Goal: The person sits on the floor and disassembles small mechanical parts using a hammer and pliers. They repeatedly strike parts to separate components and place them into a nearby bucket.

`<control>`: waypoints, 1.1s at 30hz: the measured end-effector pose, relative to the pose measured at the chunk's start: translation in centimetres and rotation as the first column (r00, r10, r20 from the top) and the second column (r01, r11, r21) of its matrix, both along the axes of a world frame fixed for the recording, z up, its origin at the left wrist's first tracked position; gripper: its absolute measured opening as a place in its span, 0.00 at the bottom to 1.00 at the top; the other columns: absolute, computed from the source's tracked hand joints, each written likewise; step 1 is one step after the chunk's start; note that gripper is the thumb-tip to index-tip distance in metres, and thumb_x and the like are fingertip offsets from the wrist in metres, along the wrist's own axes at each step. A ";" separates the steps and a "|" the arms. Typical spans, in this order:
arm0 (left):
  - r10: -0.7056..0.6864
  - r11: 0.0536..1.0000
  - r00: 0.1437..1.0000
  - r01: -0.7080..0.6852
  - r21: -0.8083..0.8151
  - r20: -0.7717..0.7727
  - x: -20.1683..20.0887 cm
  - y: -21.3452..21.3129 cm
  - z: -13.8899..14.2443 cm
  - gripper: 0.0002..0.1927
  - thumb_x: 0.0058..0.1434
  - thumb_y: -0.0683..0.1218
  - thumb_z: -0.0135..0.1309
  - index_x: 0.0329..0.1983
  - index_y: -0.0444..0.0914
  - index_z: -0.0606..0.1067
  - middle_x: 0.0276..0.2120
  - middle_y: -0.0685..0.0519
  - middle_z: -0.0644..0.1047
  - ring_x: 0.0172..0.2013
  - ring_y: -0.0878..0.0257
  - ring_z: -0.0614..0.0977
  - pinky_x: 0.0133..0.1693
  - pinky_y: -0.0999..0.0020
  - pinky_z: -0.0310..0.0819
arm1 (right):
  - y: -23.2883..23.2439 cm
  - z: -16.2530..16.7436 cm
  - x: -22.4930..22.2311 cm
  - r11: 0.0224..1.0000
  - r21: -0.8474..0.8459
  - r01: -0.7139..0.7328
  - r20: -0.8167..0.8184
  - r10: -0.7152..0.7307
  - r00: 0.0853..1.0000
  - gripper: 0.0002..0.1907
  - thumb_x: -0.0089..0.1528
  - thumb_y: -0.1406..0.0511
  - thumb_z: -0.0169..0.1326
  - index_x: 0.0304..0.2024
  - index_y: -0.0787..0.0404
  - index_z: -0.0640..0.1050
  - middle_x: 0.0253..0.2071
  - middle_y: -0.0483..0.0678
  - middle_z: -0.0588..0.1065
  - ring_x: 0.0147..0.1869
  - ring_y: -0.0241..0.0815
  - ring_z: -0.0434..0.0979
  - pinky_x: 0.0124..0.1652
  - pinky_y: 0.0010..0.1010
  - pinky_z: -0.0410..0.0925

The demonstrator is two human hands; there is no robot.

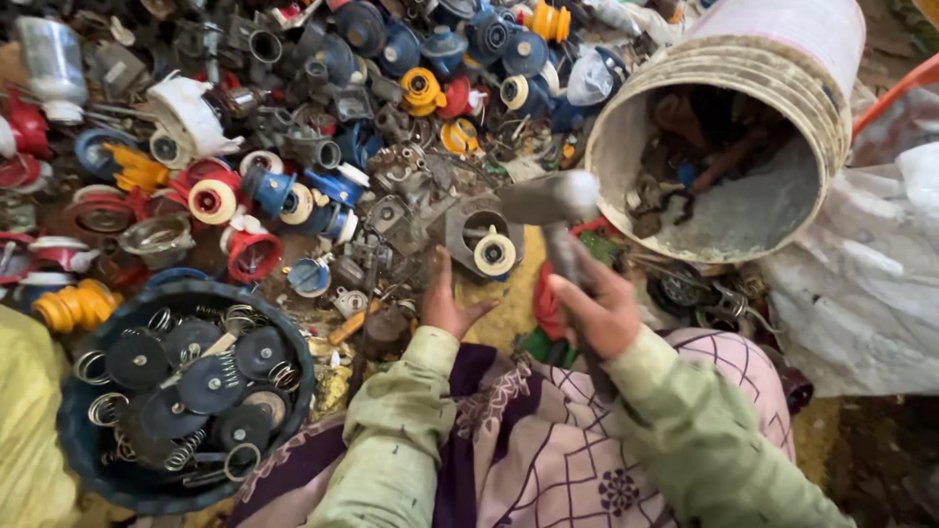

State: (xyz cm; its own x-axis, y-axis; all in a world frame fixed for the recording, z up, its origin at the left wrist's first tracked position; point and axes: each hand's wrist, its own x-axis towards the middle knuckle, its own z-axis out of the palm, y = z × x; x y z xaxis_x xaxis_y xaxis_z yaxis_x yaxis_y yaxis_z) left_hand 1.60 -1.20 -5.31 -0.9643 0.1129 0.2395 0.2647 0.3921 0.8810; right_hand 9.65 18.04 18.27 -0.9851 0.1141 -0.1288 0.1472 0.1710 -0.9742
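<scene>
Gripping a hammer (pixel 554 210), the right hand (pixel 599 311) has its fingers wrapped tight round the handle, low on the shaft. The metal head stands above the fist, raised over the pile and blurred, just in front of the bucket's mouth. The handle is dark and straight; the head is grey, blunt and cylindrical.

The left hand (pixel 443 305) rests on the heap, fingers pressed close together and pointing forward, the thumb spread to the side. Whether it pins a part beneath the palm cannot be told. Just beyond its fingertips lies a grey metal housing (pixel 481 231), blocky and dull, with a cream plastic roller (pixel 495 253) at its front; the hammer head hangs near it, to its upper right, not touching.

A white bucket (pixel 743 137), ribbed at the rim and lying tilted on its side, holds dark scrap and grey dust. A dark round tub (pixel 293 337) at lower left holds black discs and coiled steel springs. The heap (pixel 293 147) between them is mixed: red, blue and yellow plastic caps, rusty metal castings, wire. Both sleeves are pale green cloth.
</scene>
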 end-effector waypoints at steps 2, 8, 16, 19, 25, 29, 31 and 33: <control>-0.033 0.999 0.992 0.032 -0.012 -0.119 -0.2 -0.9 1.7 0.69 0.41 0.55 0.76 0.77 0.30 0.46 0.74 0.29 0.53 0.73 0.38 0.54 0.68 0.52 0.52 | 0.3 2.7 0.8 0.996 -0.093 0.001 -0.039 -0.005 0.999 0.35 0.65 0.66 0.55 0.74 0.54 0.63 0.24 0.42 0.72 0.18 0.31 0.68 0.18 0.24 0.63; 0.186 0.971 0.975 -0.201 0.128 0.124 3.1 -6.3 7.1 0.36 0.56 0.52 0.70 0.65 0.35 0.72 0.55 0.42 0.81 0.54 0.54 0.83 0.56 0.62 0.76 | 3.8 2.1 4.8 0.954 -0.170 -0.245 0.145 0.270 0.952 0.44 0.58 0.73 0.54 0.75 0.50 0.56 0.26 0.44 0.72 0.16 0.33 0.70 0.17 0.25 0.67; 0.307 0.932 0.916 -0.344 0.114 0.257 10.7 -9.1 9.5 0.17 0.61 0.49 0.64 0.49 0.35 0.81 0.41 0.48 0.85 0.41 0.64 0.86 0.45 0.71 0.80 | 5.4 -17.3 4.0 0.759 -0.262 -0.596 0.014 0.621 0.784 0.11 0.67 0.72 0.50 0.47 0.69 0.81 0.45 0.55 0.82 0.51 0.44 0.82 0.54 0.33 0.72; 0.281 0.955 0.942 -0.294 0.046 0.183 9.9 -8.5 8.8 0.15 0.60 0.48 0.64 0.48 0.36 0.81 0.40 0.48 0.85 0.40 0.64 0.86 0.43 0.70 0.80 | 4.0 -19.1 6.0 0.683 0.167 -0.711 -0.215 0.729 0.650 0.09 0.68 0.68 0.49 0.47 0.61 0.80 0.47 0.54 0.81 0.53 0.48 0.82 0.55 0.34 0.73; 0.088 0.989 0.983 -0.066 -0.131 0.164 9.0 -6.0 5.7 0.12 0.60 0.48 0.64 0.45 0.41 0.83 0.39 0.48 0.84 0.37 0.55 0.86 0.40 0.64 0.81 | -1.9 -13.0 10.5 0.777 0.072 -0.625 0.494 0.517 0.699 0.18 0.70 0.58 0.45 0.47 0.65 0.77 0.30 0.65 0.73 0.30 0.68 0.71 0.31 0.54 0.65; -0.155 0.926 0.985 0.171 -0.335 0.075 6.7 -2.5 3.1 0.08 0.59 0.49 0.61 0.39 0.44 0.83 0.37 0.50 0.82 0.39 0.48 0.83 0.41 0.55 0.79 | -3.6 -8.5 11.7 0.177 0.525 -0.833 0.454 0.770 0.449 0.17 0.66 0.54 0.47 0.40 0.58 0.79 0.26 0.60 0.78 0.30 0.63 0.79 0.33 0.52 0.73; -0.271 0.871 0.958 0.285 -0.401 0.092 5.3 -0.2 1.8 0.07 0.59 0.49 0.59 0.38 0.43 0.83 0.35 0.48 0.79 0.39 0.47 0.82 0.41 0.52 0.77 | -3.8 -7.5 11.9 0.092 0.536 -0.839 0.510 0.757 0.409 0.18 0.66 0.53 0.47 0.36 0.57 0.81 0.25 0.60 0.77 0.29 0.63 0.79 0.35 0.53 0.74; -0.357 0.806 0.925 0.375 -0.457 0.130 5.2 2.3 0.5 0.07 0.57 0.46 0.57 0.36 0.43 0.83 0.35 0.48 0.78 0.40 0.46 0.81 0.40 0.50 0.76 | -3.7 -7.3 12.0 0.119 0.502 -0.857 0.517 0.753 0.408 0.19 0.65 0.52 0.48 0.34 0.57 0.81 0.25 0.58 0.77 0.29 0.63 0.80 0.34 0.53 0.74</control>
